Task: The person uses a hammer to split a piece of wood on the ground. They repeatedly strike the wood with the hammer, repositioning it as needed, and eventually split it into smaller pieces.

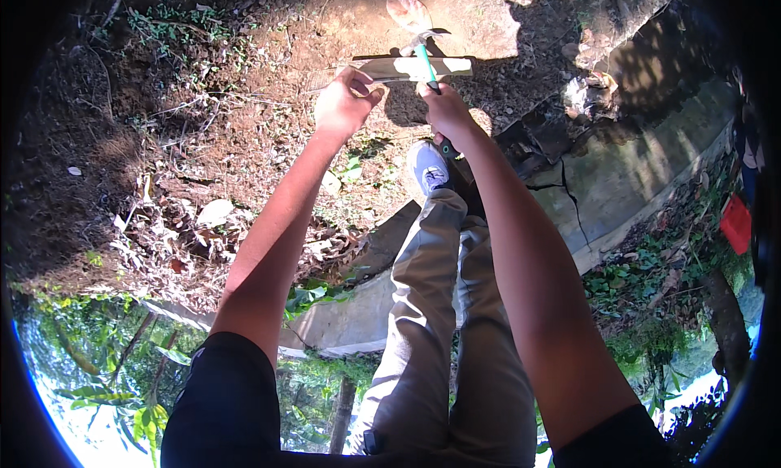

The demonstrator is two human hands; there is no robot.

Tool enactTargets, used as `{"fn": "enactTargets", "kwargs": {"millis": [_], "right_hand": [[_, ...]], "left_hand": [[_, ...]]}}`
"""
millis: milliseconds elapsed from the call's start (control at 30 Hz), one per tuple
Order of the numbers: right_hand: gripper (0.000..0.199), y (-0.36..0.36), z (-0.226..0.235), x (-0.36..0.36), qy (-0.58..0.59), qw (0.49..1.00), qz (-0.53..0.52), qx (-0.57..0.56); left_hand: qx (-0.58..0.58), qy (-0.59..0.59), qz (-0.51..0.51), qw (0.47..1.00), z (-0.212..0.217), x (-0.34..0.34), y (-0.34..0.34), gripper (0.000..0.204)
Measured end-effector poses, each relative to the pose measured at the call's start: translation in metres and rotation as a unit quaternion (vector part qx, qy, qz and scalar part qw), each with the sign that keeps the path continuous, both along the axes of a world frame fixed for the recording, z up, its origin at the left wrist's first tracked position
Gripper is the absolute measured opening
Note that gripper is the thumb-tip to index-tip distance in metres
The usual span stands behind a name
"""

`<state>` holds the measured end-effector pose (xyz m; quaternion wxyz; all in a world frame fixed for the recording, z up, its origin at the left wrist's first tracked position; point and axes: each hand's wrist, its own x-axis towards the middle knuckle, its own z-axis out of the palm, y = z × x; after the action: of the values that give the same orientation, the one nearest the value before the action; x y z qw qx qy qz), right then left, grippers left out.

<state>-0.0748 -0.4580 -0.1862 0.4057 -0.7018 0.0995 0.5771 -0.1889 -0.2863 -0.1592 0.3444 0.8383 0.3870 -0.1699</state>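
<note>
Left hand point(346, 102) is closed around the near end of a pale flat strip point(411, 67), apparently a split length of cane or wood, held level above bare soil. Right hand point(446, 110) is clenched on the handle of a teal-handled tool point(426, 64) whose shaft crosses the strip at its middle; the working end at 12 o'clock is too small to identify. The strip looks light and stiff, likely splintery at its edges, so the ends are the sounder hold. A grey shoe point(429, 169) sits at 6 o'clock, dry leaf litter point(203, 224) at 8 o'clock, a cracked concrete slab point(618, 183) at 4 o'clock.
</note>
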Motion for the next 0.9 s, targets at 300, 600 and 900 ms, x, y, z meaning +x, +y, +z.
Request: {"fn": "enactTargets", "kwargs": {"millis": [300, 600, 900], "right_hand": [[0.035, -0.006, -0.016, -0.031, -0.026, 0.999, 0.013, 0.021], [0.025, -0.062, 0.032, -0.041, 0.083, 0.973, -0.212, 0.028], [0.033, -0.181, 0.075, -0.029, 0.057, 0.977, -0.192, -0.076]], "left_hand": [[0.163, 0.019, -0.329, 0.930, -0.036, 0.012, 0.030, 0.055], [0.177, -0.045, -0.238, 0.954, -0.077, -0.007, 0.020, 0.054], [0.063, -0.084, -0.075, 0.992, -0.051, -0.011, 0.010, 0.058]]}}
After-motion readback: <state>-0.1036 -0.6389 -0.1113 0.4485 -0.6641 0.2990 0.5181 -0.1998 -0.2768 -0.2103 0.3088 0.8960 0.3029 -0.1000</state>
